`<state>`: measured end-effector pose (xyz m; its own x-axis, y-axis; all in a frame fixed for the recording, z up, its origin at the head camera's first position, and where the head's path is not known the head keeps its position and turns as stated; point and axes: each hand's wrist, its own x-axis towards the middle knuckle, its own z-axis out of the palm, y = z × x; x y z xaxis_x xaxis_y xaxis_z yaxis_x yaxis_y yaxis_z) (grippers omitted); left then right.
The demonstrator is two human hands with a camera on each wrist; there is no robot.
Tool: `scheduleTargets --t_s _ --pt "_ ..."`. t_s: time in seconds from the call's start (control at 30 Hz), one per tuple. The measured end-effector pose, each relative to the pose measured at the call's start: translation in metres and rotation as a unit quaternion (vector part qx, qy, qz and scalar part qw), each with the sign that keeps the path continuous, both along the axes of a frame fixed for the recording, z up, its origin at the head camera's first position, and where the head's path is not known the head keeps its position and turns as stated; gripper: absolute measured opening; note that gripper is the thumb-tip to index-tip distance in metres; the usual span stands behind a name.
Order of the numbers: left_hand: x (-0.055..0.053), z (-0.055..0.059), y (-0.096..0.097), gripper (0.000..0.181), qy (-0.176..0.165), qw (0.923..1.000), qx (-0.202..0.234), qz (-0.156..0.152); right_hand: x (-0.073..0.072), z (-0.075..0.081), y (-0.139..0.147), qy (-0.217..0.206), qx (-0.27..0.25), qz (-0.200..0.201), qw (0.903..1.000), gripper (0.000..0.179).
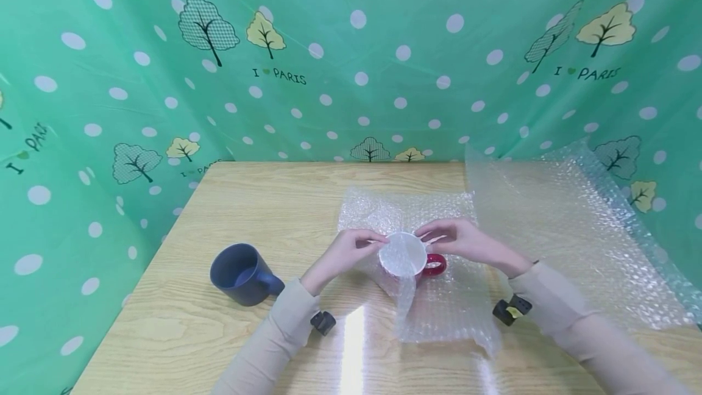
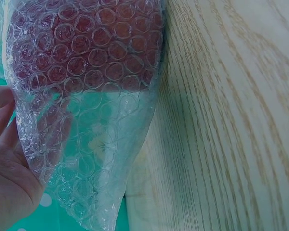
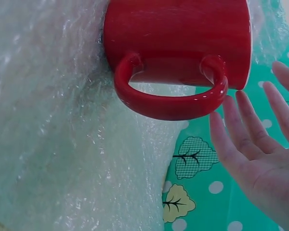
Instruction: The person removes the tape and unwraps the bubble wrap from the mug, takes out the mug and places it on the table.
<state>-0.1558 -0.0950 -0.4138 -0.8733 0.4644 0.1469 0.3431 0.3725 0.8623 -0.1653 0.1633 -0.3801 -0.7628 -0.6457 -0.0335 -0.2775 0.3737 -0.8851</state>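
A red mug (image 1: pixel 404 253) with a white inside stands upright on a sheet of bubble wrap (image 1: pixel 450 309), its red handle (image 3: pixel 171 103) pointing right. Bubble wrap (image 2: pixel 91 57) covers the mug's left side, and a strip lies over its mouth and hangs down the front. At the left of the rim, my left hand (image 1: pixel 351 252) pinches the edge of the wrap; part of this hand shows through the film. My right hand (image 1: pixel 463 239) is beside the right of the rim, its fingers (image 3: pixel 250 120) spread and loosely extended near the handle.
A dark blue mug (image 1: pixel 247 276) stands on the wooden table (image 1: pixel 263 200) to the left, with its handle towards my left forearm. Another large bubble-wrap sheet (image 1: pixel 559 242) spreads over the right side. A green patterned cloth (image 1: pixel 329 78) hangs behind the table.
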Motion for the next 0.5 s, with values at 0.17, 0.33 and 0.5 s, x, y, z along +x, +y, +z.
scheduleTargets --t_s 0.17,0.33,0.5 --pt "0.0002 0.0004 -0.0001 0.017 0.006 1.0000 -0.004 0.001 -0.0004 -0.0038 -0.0022 -0.013 0.000 -0.006 0.9999 0.041" --pt "0.0002 0.0004 0.0000 0.017 0.008 0.9999 -0.008 0.001 -0.0001 -0.0074 -0.0041 -0.028 0.005 -0.013 0.9995 0.046" --pt "-0.0001 -0.0013 -0.0002 0.017 0.010 0.9999 0.000 -0.004 0.0009 -0.0096 -0.0043 -0.020 0.012 -0.011 0.9997 0.051"
